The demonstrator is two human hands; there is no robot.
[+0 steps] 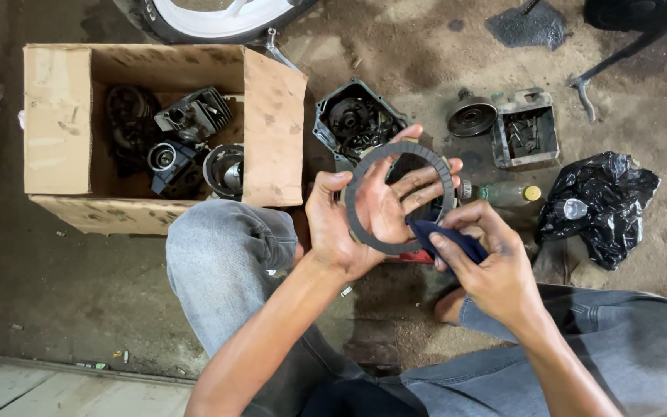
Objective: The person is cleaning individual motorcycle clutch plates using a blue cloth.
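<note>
My left hand [364,212] holds up a flat grey ring-shaped friction disc [354,202], thumb on its left rim and fingers spread behind and through the hole. My right hand [484,259] pinches a dark blue rag [445,235] against the disc's lower right edge. Both hands are above my knees in grey jeans, over a dirt floor.
An open cardboard box [55,116] at left holds an engine cylinder and other metal parts. Behind the disc lies a black engine cover [353,116]. A pulley [471,117], a small metal tray [526,127], a plastic bottle [511,193] and a black plastic bag [600,201] lie at right. A wheel [218,15] is at top.
</note>
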